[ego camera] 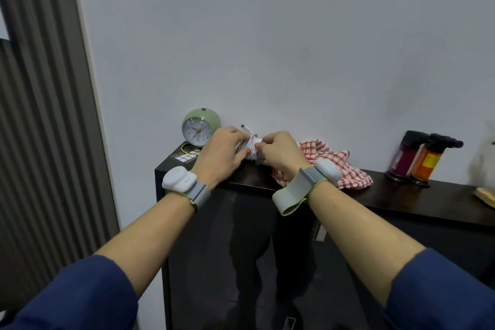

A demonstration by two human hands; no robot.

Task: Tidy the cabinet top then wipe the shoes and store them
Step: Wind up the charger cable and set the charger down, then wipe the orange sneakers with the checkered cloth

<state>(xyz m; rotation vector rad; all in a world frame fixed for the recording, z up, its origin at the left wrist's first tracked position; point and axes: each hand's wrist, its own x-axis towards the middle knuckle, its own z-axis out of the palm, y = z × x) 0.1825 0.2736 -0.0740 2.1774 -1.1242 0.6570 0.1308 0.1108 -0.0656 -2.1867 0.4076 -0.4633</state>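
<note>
At the left end of the cabinet top (393, 191) a green clock (201, 127) is seen against the wall, with a yellow band (185, 148) and a black card (184, 157) lying just in front of it. These appear to be placed already, though that is only a judgement.

Just to the right, the left hand (222, 154) is held above the front edge, palm turned inward, with its fingers and thumb curled round one side of a white cable (251, 148). The cable is gathered into a small bundle between the two hands, near the wall, and one plug end is seen sticking up behind it. The other side of the bundle is pinched by the right hand (278, 154), whose fingers are bent tightly at the wrap. Both forearms are stretched forward and converge on the bundle, and a grey strap is worn at each wrist.

Beside the right hand a red checked cloth (348, 169) is left crumpled on the top. Further right two bottles (416, 158) are stood together near the wall, and a pale wooden piece (486, 195) is cut off by the edge of the view.

The tidying stage is judged to be under way and unfinished: the cable is not yet put down and the cloth is not yet folded. No shoes are seen, so the wiping and storing are taken to be left.
</note>
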